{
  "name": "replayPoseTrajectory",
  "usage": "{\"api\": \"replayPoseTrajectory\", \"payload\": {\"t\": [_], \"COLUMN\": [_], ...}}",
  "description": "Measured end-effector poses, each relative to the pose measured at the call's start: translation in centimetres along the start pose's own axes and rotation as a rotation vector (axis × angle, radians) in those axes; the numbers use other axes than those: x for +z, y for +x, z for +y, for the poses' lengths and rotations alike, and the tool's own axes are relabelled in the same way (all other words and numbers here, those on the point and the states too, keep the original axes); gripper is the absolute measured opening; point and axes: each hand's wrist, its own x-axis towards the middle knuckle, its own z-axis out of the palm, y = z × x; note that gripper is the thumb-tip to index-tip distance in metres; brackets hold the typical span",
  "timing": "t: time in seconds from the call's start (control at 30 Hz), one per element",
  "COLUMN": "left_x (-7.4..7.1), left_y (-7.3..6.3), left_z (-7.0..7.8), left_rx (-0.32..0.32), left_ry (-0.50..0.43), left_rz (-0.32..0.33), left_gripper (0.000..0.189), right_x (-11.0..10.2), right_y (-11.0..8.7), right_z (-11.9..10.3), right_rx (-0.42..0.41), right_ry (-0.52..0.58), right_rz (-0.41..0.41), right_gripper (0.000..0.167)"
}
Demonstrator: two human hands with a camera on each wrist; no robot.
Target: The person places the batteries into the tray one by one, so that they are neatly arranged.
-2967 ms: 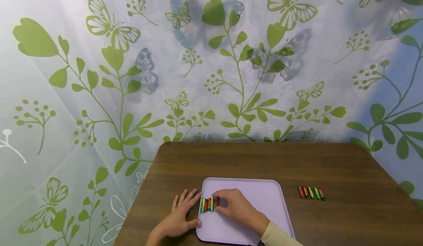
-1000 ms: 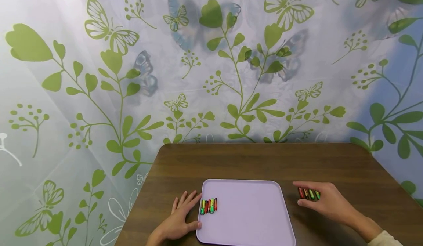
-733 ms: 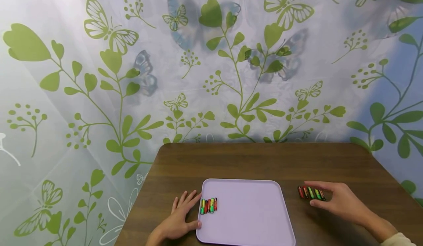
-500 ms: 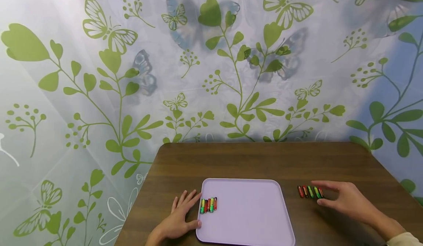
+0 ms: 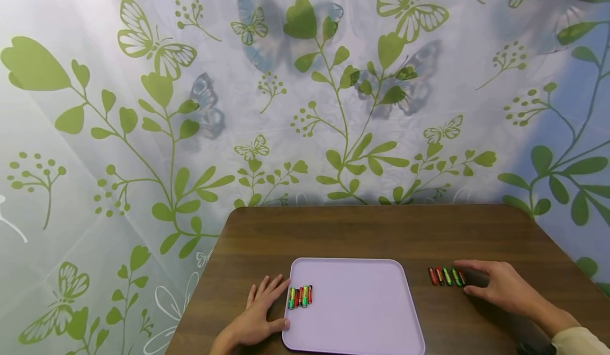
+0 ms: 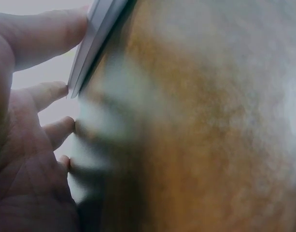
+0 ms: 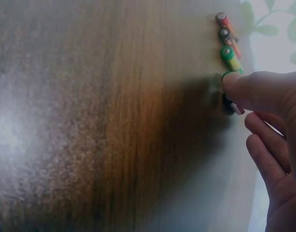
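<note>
In the head view, several small batteries (image 5: 300, 296) in red, green and yellow lie side by side at the left edge of a lilac tray (image 5: 362, 312). My left hand (image 5: 257, 312) is spread at that edge, its fingertips and thumb touching the rim (image 6: 97, 41). To the right of the tray, a second row of batteries (image 5: 446, 276) lies on the table. My right hand (image 5: 507, 286) is at the row's right end, thumb and index finger apart around the last battery (image 7: 228, 105). In the right wrist view the thumb partly hides the row.
A brown wooden table (image 5: 362, 228) bears the tray and both rows. Behind its far edge hangs a pale curtain (image 5: 295, 106) printed with green leaves and butterflies. A dark object (image 5: 536, 348) shows beneath my right wrist.
My right hand has left the tray's battery row and moved right to the table row, then slid along to its right end. The left hand stays at the tray's edge.
</note>
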Motion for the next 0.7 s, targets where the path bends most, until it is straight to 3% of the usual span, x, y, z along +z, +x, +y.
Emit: {"api": "replayPoseTrajectory", "payload": {"t": [0.23, 0.7], "left_x": [0.0, -0.1], "left_y": [0.0, 0.0], "left_z": [-0.1, 0.0], "left_rx": [-0.002, -0.014], "left_ry": [-0.009, -0.007], "left_rz": [-0.003, -0.005], "left_gripper": [0.091, 0.091], "right_x": [0.6, 0.9], "right_y": [0.1, -1.2], "right_z": [0.6, 0.2], "right_rx": [-0.021, 0.080], "right_ry": [-0.003, 0.000], "right_rz": [0.016, 0.039], "right_gripper": [0.064, 0.052]}}
